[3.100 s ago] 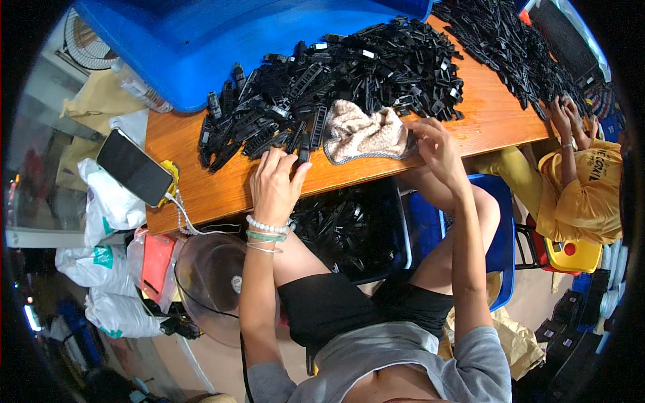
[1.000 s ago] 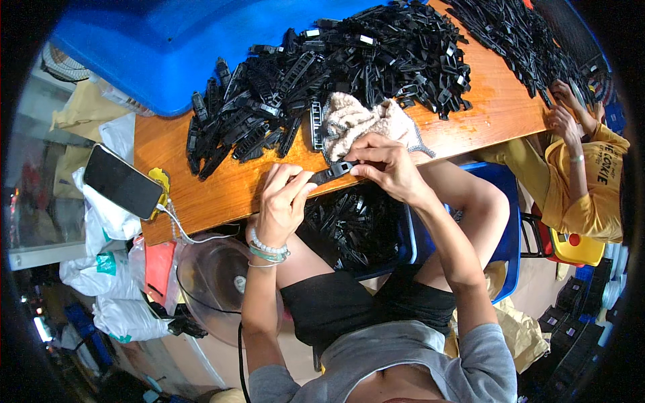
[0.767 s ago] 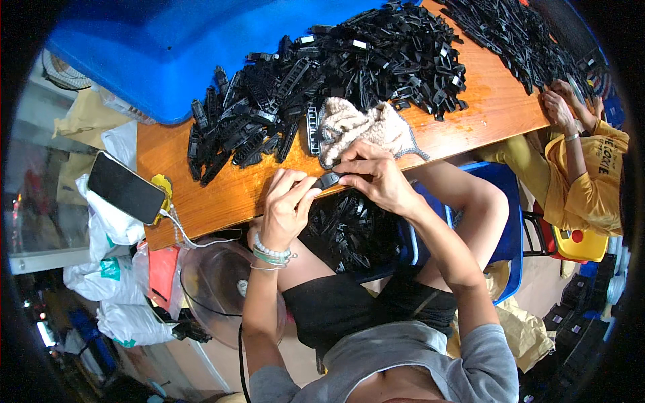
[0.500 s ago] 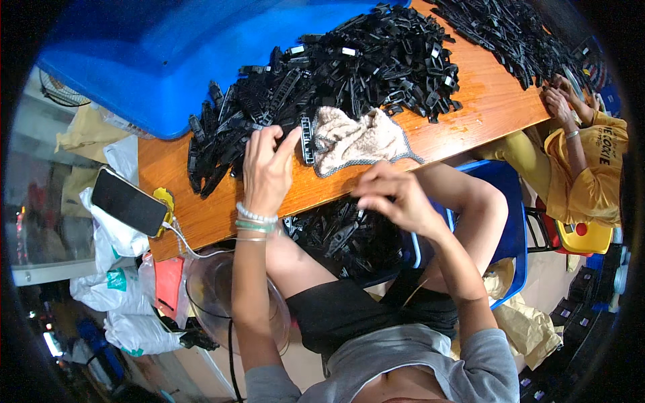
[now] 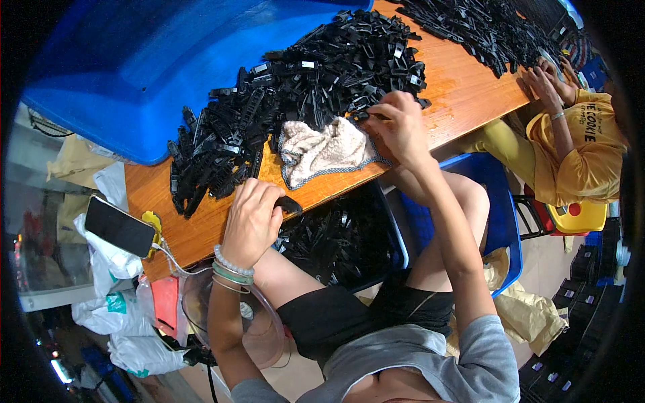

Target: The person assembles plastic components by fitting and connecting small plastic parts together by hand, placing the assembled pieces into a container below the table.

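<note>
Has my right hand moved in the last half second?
Yes. Your right hand was near the front edge of the wooden table; now it is farther from you, past that edge, at the pile of black parts.

Left hand grips a black part at the near edge of the wooden table; right hand at the black heap, near-right side, pale cloth between, blue tub far left!

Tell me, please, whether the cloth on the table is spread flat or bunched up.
Bunched up: the pale cloth lies rumpled, with raised folds across its middle.
</note>
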`<action>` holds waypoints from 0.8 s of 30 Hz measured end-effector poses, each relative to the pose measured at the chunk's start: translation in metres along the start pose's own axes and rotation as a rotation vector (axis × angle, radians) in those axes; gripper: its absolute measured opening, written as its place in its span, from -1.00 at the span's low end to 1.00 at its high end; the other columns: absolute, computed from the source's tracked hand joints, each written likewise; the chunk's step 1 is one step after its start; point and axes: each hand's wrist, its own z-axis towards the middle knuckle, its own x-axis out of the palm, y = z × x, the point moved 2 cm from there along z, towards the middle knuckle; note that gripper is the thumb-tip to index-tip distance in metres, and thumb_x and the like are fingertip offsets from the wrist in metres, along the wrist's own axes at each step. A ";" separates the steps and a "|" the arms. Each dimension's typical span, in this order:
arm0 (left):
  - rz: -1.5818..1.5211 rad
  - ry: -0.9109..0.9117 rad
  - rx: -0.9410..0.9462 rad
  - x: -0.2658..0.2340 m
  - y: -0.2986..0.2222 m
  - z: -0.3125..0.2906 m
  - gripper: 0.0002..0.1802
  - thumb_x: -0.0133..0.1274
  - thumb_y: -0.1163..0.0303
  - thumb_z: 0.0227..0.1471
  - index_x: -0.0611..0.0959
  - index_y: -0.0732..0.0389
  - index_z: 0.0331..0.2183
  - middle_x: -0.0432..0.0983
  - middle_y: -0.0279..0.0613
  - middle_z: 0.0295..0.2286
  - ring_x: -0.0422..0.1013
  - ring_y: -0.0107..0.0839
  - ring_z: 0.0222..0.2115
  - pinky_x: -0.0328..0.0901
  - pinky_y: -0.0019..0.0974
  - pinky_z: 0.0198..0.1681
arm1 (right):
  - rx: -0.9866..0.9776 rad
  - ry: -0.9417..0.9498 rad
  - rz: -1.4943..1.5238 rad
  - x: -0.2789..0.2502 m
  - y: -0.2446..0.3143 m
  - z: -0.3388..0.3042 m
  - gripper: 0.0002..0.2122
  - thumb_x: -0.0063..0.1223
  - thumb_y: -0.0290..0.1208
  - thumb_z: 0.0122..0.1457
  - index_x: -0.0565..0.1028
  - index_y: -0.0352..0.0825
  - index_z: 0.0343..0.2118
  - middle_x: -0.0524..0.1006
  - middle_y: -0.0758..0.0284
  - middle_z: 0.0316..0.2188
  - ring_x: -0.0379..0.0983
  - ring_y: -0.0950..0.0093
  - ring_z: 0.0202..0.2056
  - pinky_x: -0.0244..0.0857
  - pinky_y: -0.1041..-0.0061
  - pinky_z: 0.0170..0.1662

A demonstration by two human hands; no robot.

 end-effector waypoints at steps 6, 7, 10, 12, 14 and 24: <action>-0.323 0.011 -0.075 0.017 0.024 0.009 -0.83 0.15 0.56 -0.12 0.57 0.35 -0.37 0.45 -0.04 -0.38 0.39 -0.13 -0.29 0.29 -0.20 -0.16 | 0.008 -0.125 0.075 0.000 0.012 -0.003 -0.88 0.22 -0.53 -0.08 0.55 -0.33 -0.43 0.44 0.30 -0.25 0.33 0.29 -0.16 0.22 0.34 -0.11; -0.345 -0.048 -0.029 0.021 0.029 0.008 -0.86 0.14 0.56 -0.11 0.60 0.37 -0.39 0.45 -0.04 -0.36 0.40 -0.13 -0.28 0.29 -0.21 -0.17 | 0.006 -0.121 0.080 -0.003 0.021 -0.006 -0.88 0.22 -0.53 -0.08 0.55 -0.33 -0.43 0.44 0.30 -0.25 0.33 0.29 -0.16 0.22 0.34 -0.11; -0.248 -0.165 -0.060 0.024 0.029 0.004 -0.85 0.17 0.53 -0.11 0.62 0.38 -0.41 0.44 -0.06 -0.36 0.38 -0.13 -0.31 0.29 -0.21 -0.19 | -0.007 0.023 0.526 0.002 0.040 -0.018 -0.89 0.17 -0.62 -0.05 0.51 -0.37 -0.41 0.45 0.28 -0.35 0.40 0.30 -0.28 0.30 0.42 -0.21; -0.193 -0.253 -0.114 0.022 0.023 -0.002 -0.80 0.21 0.50 -0.15 0.62 0.37 -0.38 0.44 -0.07 -0.38 0.37 -0.12 -0.34 0.29 -0.19 -0.21 | -0.097 0.046 0.356 0.011 0.053 -0.029 -0.88 0.17 -0.63 -0.05 0.50 -0.38 -0.41 0.45 0.28 -0.35 0.41 0.33 -0.26 0.30 0.44 -0.20; -0.196 -0.248 -0.098 0.030 0.021 -0.014 -0.79 0.22 0.51 -0.15 0.62 0.37 -0.38 0.44 -0.07 -0.39 0.37 -0.12 -0.34 0.29 -0.19 -0.22 | -0.170 0.085 0.150 0.011 0.056 -0.036 -0.85 0.16 -0.63 -0.02 0.51 -0.35 -0.35 0.45 0.24 -0.33 0.42 0.35 -0.27 0.30 0.46 -0.22; -0.281 -0.289 -0.088 0.047 0.011 -0.014 -0.78 0.21 0.58 -0.19 0.63 0.38 -0.37 0.44 -0.10 -0.43 0.37 -0.18 -0.36 0.30 -0.24 -0.28 | 0.811 0.463 1.553 0.012 0.086 -0.061 -0.68 -0.10 -0.49 0.27 0.27 -0.36 0.07 0.48 0.29 -0.35 0.39 0.61 -0.50 0.24 0.70 -0.55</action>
